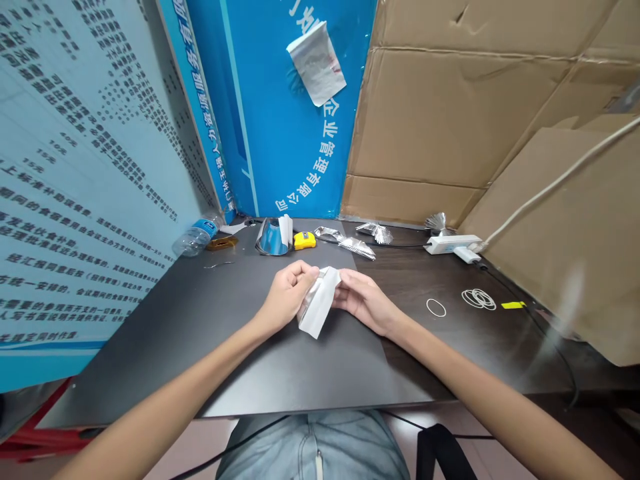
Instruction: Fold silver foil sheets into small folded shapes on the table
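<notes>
A folded white paper piece [320, 304] is held up over the dark table, between both hands. My left hand [289, 293] pinches its upper left side, thumb on top. At the upper right edge, my right hand [364, 299] grips the paper with thumb and fingers closed on it. The lower end of the paper hangs free and tilts toward me. Whether anything lies inside its folds is hidden.
At the back stand a yellow tape measure [305, 241], a blue shiny roll [274, 237], crumpled silver foil strips [357, 248] and a plastic bottle [197, 237]. To the right lie a power strip [453, 245], white rings [479, 299] and a black cable [545, 333].
</notes>
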A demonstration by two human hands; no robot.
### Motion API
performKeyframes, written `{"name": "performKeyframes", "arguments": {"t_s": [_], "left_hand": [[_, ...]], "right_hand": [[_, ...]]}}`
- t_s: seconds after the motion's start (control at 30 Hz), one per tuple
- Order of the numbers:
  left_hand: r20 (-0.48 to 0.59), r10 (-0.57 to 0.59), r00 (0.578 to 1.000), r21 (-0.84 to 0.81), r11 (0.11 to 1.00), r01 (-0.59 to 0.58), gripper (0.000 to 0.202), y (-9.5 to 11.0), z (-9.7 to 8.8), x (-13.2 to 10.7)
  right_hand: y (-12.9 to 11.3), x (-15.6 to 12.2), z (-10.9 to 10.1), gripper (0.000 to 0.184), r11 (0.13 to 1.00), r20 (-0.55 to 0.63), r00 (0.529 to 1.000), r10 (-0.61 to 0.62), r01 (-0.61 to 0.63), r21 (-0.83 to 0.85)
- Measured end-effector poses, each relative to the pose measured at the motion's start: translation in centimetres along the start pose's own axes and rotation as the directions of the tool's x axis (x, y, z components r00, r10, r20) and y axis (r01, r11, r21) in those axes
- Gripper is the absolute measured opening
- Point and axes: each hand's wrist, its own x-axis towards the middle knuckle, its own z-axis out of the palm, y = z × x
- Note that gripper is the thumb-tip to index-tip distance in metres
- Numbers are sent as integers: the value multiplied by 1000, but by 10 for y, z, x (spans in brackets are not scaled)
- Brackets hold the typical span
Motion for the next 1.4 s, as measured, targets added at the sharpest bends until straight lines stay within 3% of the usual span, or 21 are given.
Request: {"name": "performKeyframes", "arguments": {"t_s": [0.17, 0.3, 0.5, 0.6, 0.77, 0.93, 1.1, 1.4], "left_hand": [[-109, 20, 994, 41, 999, -16, 41, 1, 7, -7], [-167, 73, 983, 130, 990, -51, 37, 3, 9, -10], [-178, 178, 968, 328, 938, -112, 31, 4, 14, -15], [-154, 128, 980, 276, 958, -82, 31, 1, 19, -15], [-186, 18, 982, 87, 996, -2, 34, -6, 21, -13], [-221, 67, 973, 164, 986, -31, 32, -5, 18, -12], [-175, 108, 979, 242, 968, -63, 33, -4, 18, -15], [-29, 189, 982, 213, 961, -178, 33, -4, 17, -21]], "right_hand": [[0, -1, 7, 41, 994, -32, 999, 31, -28, 101], [-1, -1, 9, 30, 998, -93, 995, -35, 39, 49], [0, -5, 18, 29, 997, -171, 983, -70, 71, -3], [0, -5, 19, 32, 997, -205, 976, -74, 73, -12], [-2, -4, 14, 40, 995, -147, 988, -40, 52, 82], [2, -5, 20, 30, 997, -103, 994, -43, 50, 64], [6, -6, 27, 35, 998, -125, 991, -48, 53, 38], [5, -7, 28, 41, 1000, -113, 993, -25, 23, -21]]}}
